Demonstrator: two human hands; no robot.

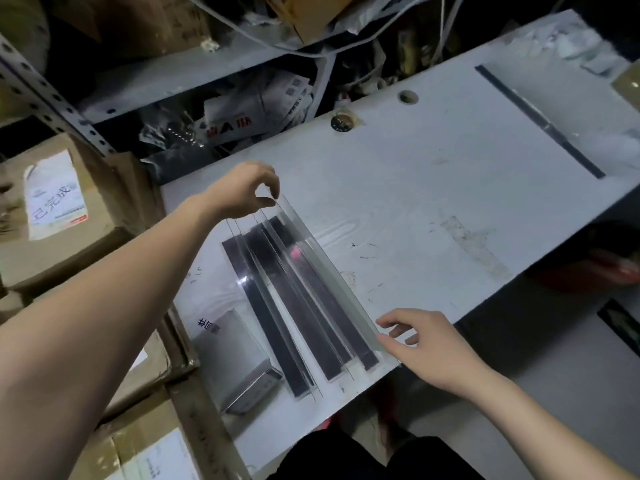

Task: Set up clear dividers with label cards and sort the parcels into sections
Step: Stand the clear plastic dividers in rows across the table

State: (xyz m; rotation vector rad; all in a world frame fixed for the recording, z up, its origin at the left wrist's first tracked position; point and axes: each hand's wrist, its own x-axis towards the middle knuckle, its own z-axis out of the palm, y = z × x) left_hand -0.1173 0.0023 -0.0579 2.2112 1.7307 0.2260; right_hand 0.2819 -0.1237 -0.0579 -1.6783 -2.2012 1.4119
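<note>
Head view: you are looking down on a white table (pixel 433 188) with both bare forearms reaching in.
Left hand: your left hand (pixel 242 192) pinches thumb to fingertip on the far top corner of the outermost clear divider (pixel 332 271).
Right hand: your right hand (pixel 429 344) has its fingers spread, with the fingertips on the near end of that same divider at the table's front edge; whether they grip it or only steady it, you cannot tell.
Divider stack: several long clear dividers with dark base strips (pixel 277 306) lie side by side near the table's left end, running diagonally from far-left to near-right; the exact count is unclear.
Label holder: a clear card holder (pixel 239 362) with dark printed characters sits just left of the stack.
Second strip: one dark strip (pixel 540 121) lies well apart at the table's far right.
Surroundings: cardboard boxes (pixel 62 216) stand left of the table, one with a white printed label; a grey metal shelf (pixel 194 74) behind holds bagged parcels (pixel 249 109).
</note>
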